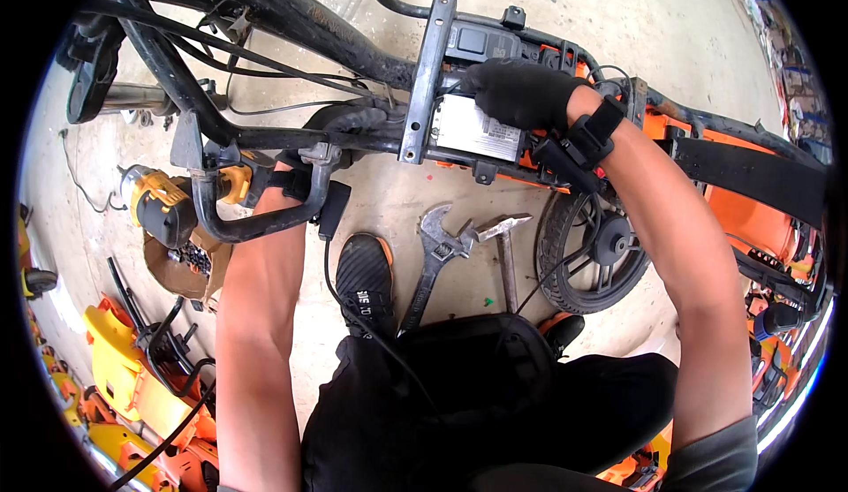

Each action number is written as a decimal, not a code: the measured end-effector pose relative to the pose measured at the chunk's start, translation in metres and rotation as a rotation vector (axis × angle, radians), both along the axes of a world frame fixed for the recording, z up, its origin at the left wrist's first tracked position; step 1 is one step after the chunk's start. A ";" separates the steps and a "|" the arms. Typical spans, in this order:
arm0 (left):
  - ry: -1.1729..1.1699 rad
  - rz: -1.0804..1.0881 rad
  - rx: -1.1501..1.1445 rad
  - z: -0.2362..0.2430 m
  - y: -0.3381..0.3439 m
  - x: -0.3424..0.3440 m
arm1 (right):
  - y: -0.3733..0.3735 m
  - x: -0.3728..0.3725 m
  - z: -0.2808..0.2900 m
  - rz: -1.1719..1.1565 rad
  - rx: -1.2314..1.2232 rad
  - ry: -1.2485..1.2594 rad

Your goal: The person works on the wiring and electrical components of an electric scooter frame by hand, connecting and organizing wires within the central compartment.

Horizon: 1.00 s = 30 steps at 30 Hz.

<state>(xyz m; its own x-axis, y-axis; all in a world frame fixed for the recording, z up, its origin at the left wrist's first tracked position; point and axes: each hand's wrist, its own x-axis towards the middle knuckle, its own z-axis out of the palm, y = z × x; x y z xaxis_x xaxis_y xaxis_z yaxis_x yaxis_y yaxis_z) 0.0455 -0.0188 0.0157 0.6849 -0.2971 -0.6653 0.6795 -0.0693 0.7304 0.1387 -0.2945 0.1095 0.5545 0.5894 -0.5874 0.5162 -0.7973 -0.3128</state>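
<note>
My right hand, in a black glove, is curled over a silver controller box in the orange-and-black frame of a small wheeled vehicle, just right of a drilled metal crossbar; whatever its fingers hold is hidden. Beside it lies a black plastic housing. My gloved left hand reaches under the black tubular frame beside a bent tube, its fingers mostly hidden. Just left of that hand is a yellow-and-black power tool.
An adjustable wrench and a hammer lie on the floor between my shoe and a spoked black wheel. A cardboard box of small parts stands left. Orange and yellow body parts pile at lower left.
</note>
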 end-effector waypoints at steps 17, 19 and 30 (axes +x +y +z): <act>0.013 0.212 -0.354 -0.057 0.001 -0.001 | 0.012 -0.001 -0.004 0.031 0.056 -0.056; 0.067 0.235 -0.354 -0.032 -0.011 -0.002 | 0.003 -0.004 -0.004 0.086 0.094 -0.120; -0.339 0.188 -0.118 -0.042 0.044 -0.061 | -0.038 0.030 0.026 -0.027 0.238 -0.043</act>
<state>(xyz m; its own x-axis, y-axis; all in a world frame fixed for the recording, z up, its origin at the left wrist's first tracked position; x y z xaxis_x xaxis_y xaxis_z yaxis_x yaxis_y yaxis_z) -0.0156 0.0252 -0.0266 0.9093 -0.2064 -0.3613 0.3916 0.1310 0.9108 0.1686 -0.3324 0.1358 0.5932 0.6930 -0.4097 0.5126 -0.7176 -0.4716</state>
